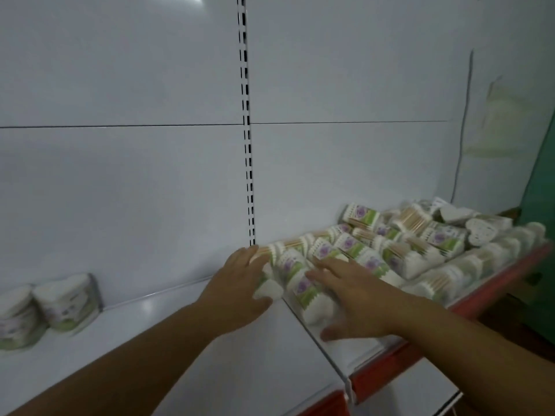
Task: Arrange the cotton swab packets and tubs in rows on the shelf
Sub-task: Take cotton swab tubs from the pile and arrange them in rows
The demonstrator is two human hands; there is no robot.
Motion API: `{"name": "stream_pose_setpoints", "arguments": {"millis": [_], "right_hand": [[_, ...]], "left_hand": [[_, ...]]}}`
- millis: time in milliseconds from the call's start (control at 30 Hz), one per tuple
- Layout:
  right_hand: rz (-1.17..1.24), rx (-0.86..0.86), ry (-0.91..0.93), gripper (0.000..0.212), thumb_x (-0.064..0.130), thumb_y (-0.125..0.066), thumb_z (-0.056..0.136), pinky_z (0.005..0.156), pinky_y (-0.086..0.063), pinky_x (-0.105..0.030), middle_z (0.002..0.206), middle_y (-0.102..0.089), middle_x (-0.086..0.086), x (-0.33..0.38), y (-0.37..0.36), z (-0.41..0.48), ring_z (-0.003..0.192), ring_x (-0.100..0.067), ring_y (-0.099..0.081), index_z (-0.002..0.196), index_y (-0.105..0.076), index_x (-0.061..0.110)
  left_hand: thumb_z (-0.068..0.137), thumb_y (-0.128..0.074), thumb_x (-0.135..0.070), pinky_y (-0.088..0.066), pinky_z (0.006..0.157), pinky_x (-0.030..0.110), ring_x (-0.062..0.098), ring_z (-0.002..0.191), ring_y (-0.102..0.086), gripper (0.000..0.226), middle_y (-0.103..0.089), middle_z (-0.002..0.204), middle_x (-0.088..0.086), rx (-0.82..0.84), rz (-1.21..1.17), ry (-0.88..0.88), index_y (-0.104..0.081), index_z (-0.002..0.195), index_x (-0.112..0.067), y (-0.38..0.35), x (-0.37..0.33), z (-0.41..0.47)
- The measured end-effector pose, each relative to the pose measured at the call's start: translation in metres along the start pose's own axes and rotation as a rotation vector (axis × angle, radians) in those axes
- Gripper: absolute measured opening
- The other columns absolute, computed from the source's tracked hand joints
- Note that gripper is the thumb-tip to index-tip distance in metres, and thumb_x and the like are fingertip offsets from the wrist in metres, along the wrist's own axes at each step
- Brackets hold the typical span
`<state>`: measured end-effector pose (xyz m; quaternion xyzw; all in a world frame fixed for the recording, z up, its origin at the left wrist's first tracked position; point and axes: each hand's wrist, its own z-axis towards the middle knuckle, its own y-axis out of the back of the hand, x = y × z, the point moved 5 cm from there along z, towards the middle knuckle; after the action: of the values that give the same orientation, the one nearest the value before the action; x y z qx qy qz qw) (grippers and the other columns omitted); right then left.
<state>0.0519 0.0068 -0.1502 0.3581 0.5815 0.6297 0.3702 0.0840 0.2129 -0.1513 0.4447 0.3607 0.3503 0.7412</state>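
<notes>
A heap of cotton swab packets (390, 247) with green and purple labels lies on the right shelf section. My left hand (240, 283) rests with straight fingers against the left end of the heap. My right hand (351, 292) lies flat over the nearest packets (303, 283), thumb spread toward the front. Heart-shaped tubs (480, 232) sit at the far right of the heap. Two more heart-shaped tubs (69, 301) stand at the far left of the white shelf (180, 340).
A slotted upright (247, 145) divides the white back panel. The shelf has a red front strip (495, 283). A green surface (540, 190) stands at the right edge. A seam between shelf sections runs just under my hands.
</notes>
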Motion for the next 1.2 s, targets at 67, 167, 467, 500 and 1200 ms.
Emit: {"name": "stream_pose_setpoints", "arguments": {"millis": [67,167,467,500,1200], "right_hand": [[-0.013,-0.014,-0.001,0.113,0.077,-0.060,0.065,0.115,0.011,-0.044,0.159,0.016,0.006,-0.009,-0.002,0.008,0.144,-0.014,0.020,0.147,0.010,0.044],[-0.096,0.075,-0.018,0.127,0.084,-0.057,0.059,0.113,0.014,-0.050,0.157,0.025,0.001,-0.024,-0.005,0.015,0.142,-0.017,0.027,0.145,0.024,0.038],[-0.153,0.251,0.092,0.121,0.051,-0.076,0.069,0.114,0.013,-0.046,0.160,0.012,0.000,-0.059,0.010,0.025,0.145,-0.019,0.016,0.150,0.012,0.034],[-0.152,0.232,0.111,0.115,0.043,-0.076,0.072,0.115,0.011,-0.043,0.161,0.004,-0.001,-0.059,0.012,0.027,0.146,-0.018,0.009,0.151,0.006,0.031],[1.784,0.297,-0.167,0.048,0.025,-0.082,0.060,0.092,-0.050,-0.043,0.108,-0.068,-0.015,-0.027,-0.005,-0.005,0.099,-0.028,-0.065,0.103,-0.067,0.010]], "left_hand": [[0.086,-0.062,-0.044,-0.018,0.117,0.032,0.018,0.145,-0.013,0.073,-0.015,0.158,0.001,0.037,0.048,0.006,-0.028,0.147,-0.022,-0.012,-0.001,0.005],[0.080,-0.069,-0.036,-0.034,0.109,0.034,0.022,0.134,-0.033,0.057,-0.031,0.150,0.001,0.008,-0.067,0.045,-0.047,0.131,-0.025,-0.011,-0.002,0.001],[0.061,-0.089,-0.030,-0.041,0.099,0.027,0.015,0.117,-0.046,0.110,-0.040,0.135,0.000,-0.026,-0.229,0.291,-0.025,0.149,-0.015,0.014,0.001,-0.012],[0.062,-0.088,-0.029,-0.041,0.099,0.025,0.013,0.116,-0.046,0.108,-0.040,0.136,-0.002,-0.045,-0.207,0.276,-0.025,0.149,-0.015,0.016,-0.003,-0.013],[0.054,-0.081,-0.029,-0.050,0.092,0.037,0.023,0.111,-0.064,0.086,-0.066,0.123,0.004,0.258,-1.406,0.435,-0.048,0.133,-0.027,-0.008,-0.062,-0.036]]}}
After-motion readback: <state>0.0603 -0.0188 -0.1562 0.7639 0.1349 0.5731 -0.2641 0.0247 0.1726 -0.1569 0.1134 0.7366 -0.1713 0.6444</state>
